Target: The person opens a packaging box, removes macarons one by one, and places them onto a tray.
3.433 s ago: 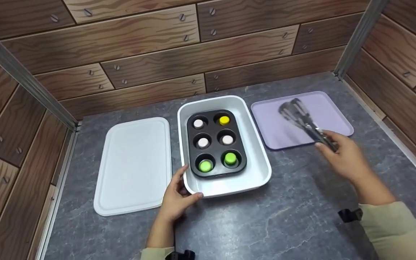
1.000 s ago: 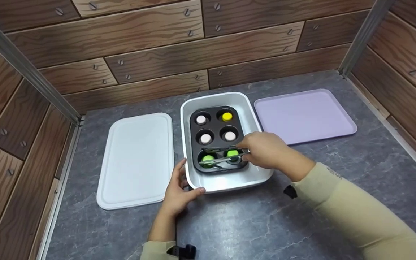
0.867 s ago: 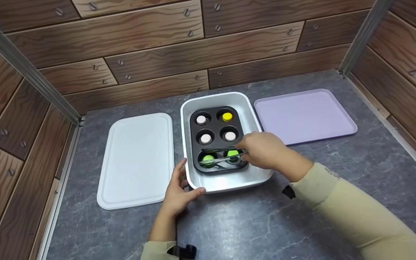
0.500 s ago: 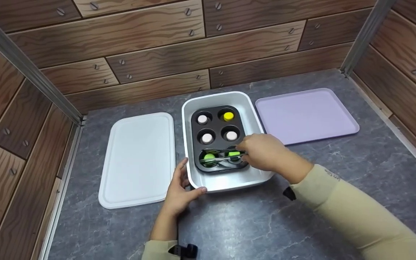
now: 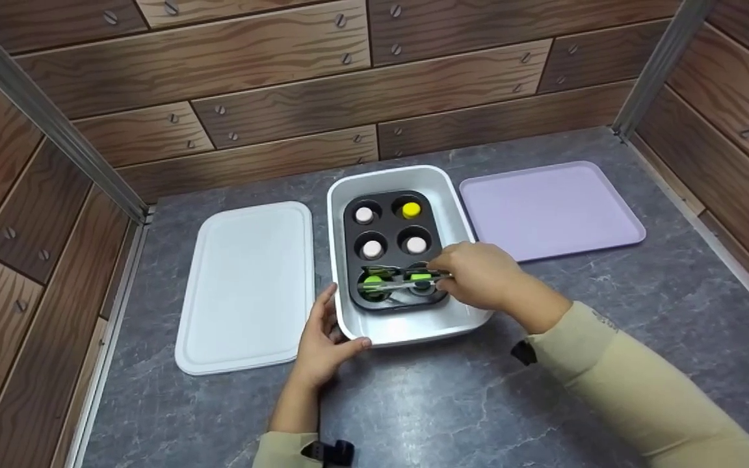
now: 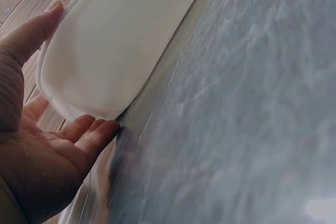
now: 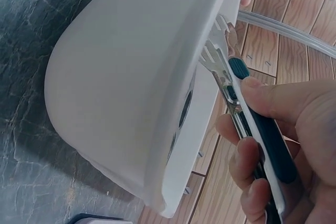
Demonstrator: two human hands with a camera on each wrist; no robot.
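In the head view, my right hand point(image 5: 482, 276) grips metal tongs point(image 5: 400, 284) over the near row of a dark muffin tin point(image 5: 395, 260). The tongs' ends lie one each side of a small round green piece point(image 5: 372, 282) in the near left cup. A second green piece point(image 5: 420, 278) sits under the tongs, partly hidden. The right wrist view shows dark grips on the tongs point(image 7: 262, 129) and slotted ends at the rim. My left hand point(image 5: 321, 348) holds the near left corner of the deep white bin point(image 5: 413, 331) around the tin, thumb at the front, fingers along the side.
Farther cups hold white pieces point(image 5: 372, 249) and a yellow piece point(image 5: 411, 210). A flat white lid-like panel point(image 5: 248, 286) lies left of the bin. On the right is a lilac tray point(image 5: 553, 211). Wood-patterned walls point(image 5: 270, 71) enclose the grey table point(image 5: 426, 403).
My right hand has brought the tongs from above the lilac tray left to the near row of cups. The tongs' arms now stand closer together. My left hand has stayed at the bin's corner.
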